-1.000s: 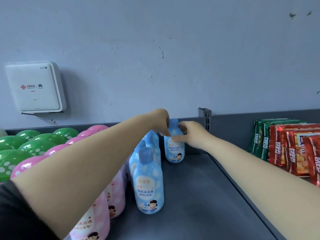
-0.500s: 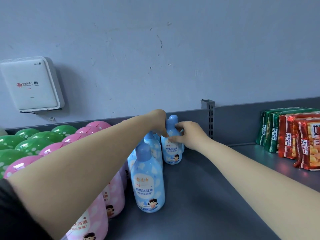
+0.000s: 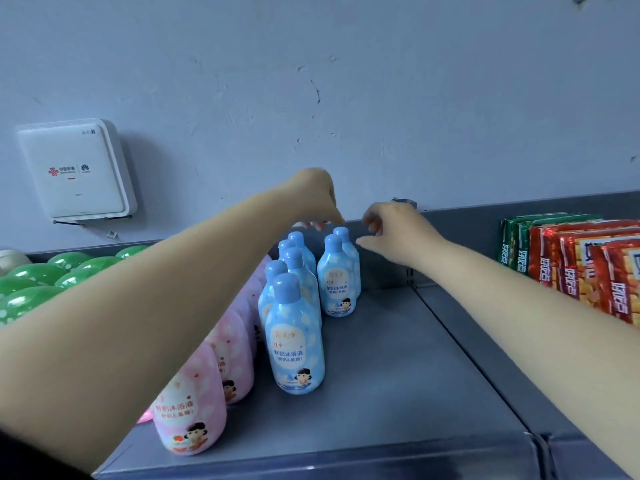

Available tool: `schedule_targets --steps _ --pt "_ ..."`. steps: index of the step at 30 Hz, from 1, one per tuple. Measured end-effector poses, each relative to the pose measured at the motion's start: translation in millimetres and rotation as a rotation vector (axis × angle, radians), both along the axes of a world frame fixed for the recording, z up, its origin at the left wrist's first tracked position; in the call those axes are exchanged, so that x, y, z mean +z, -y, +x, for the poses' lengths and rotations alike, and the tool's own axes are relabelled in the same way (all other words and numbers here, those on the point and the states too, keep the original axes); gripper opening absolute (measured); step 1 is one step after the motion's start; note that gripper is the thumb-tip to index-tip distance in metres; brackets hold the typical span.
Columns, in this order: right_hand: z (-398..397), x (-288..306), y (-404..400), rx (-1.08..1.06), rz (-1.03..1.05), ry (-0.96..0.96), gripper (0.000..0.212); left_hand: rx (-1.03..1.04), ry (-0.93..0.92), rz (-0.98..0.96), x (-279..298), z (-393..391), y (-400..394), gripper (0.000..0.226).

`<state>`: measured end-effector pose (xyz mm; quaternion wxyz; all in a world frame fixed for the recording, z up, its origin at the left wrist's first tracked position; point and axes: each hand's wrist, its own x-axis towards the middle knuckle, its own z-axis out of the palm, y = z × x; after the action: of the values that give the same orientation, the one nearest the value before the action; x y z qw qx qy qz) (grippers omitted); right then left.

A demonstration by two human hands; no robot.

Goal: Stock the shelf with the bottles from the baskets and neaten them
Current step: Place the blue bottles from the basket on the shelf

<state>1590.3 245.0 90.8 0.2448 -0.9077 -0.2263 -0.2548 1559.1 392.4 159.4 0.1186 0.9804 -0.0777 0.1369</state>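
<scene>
Head view: both hands, left and right, hover empty and seemingly loose-fingered just above the blue bottles on the shelf.

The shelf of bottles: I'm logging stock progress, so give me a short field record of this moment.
shelf: grey metal shelf, partly filled
blue bottles: upright in two rows, nearest blue bottle in front, second row at the back
pink bottles: row of pink bottles left of the blue
left hand: left hand above the back caps, holding nothing
right hand: right hand beside the second row, holding nothing
right section: red snack packets
</scene>
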Motion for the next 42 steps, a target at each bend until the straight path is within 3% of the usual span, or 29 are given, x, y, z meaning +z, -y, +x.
schedule_targets --steps 4,8,12,19,33,38,42 --pt "-40 17 33 -0.056 -0.132 0.190 0.021 -0.088 0.260 0.095 0 -41 26 0.014" --pt "-86 13 71 -0.180 -0.396 0.296 0.023 -0.162 0.371 0.173 -28 -76 61 0.011" --pt "-134 -13 115 -0.321 -0.592 0.245 0.026 -0.283 0.381 0.265 -69 -100 107 0.015" --pt "-219 -72 189 -0.515 -0.683 0.038 0.024 -0.550 0.306 0.258 -133 -137 196 0.020" --pt "-371 -194 293 -0.813 -0.536 -0.259 0.015 -1.000 0.206 0.399 -254 -226 341 0.021" --pt "-411 -257 314 -0.866 -0.439 -0.457 0.018 -1.137 0.072 0.438 -316 -255 375 0.019" --pt "-435 -322 326 -0.943 -0.285 -0.670 0.021 -1.206 -0.147 0.426 -393 -276 393 0.019"
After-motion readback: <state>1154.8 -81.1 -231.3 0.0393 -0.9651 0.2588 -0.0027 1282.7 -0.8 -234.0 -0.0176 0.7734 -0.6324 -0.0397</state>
